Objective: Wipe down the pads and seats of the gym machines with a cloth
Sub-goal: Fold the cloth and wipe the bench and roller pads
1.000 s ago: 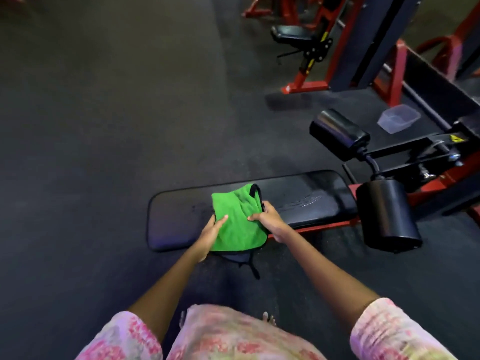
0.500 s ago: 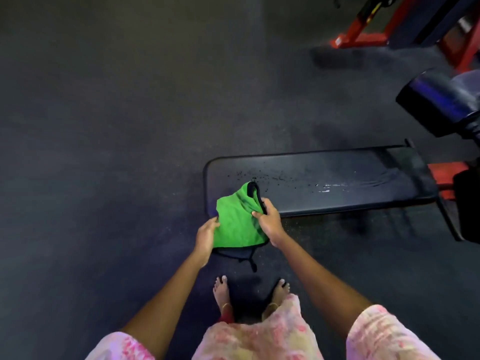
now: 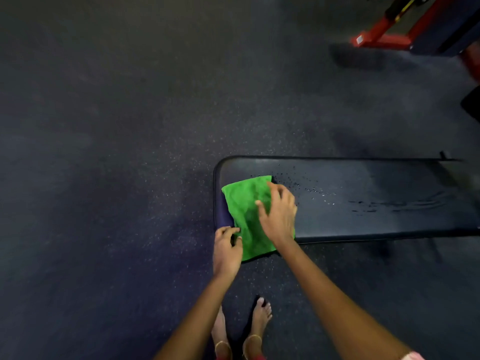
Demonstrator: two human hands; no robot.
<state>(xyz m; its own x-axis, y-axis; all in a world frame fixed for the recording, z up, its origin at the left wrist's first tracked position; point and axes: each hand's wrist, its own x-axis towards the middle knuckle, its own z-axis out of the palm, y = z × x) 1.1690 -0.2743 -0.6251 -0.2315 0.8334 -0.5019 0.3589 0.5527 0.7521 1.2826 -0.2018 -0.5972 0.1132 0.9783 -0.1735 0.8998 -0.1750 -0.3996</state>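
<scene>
A long black bench pad (image 3: 363,198) lies across the right half of the view, with water droplets and wet streaks on its surface. A green cloth (image 3: 245,211) is spread flat over the pad's left end, its near edge hanging past the pad's front. My right hand (image 3: 279,214) presses on the cloth's right side with spread fingers. My left hand (image 3: 227,249) pinches the cloth's near left edge at the pad's front corner.
Dark speckled rubber floor (image 3: 117,152) surrounds the bench. A red machine frame (image 3: 381,38) with a dark pad stands at the top right. My bare feet (image 3: 257,323) are just in front of the bench's left end.
The cloth was held bunched in both hands; now it lies flat on the pad's left end. My right hand has shifted onto it, and the view has moved closer.
</scene>
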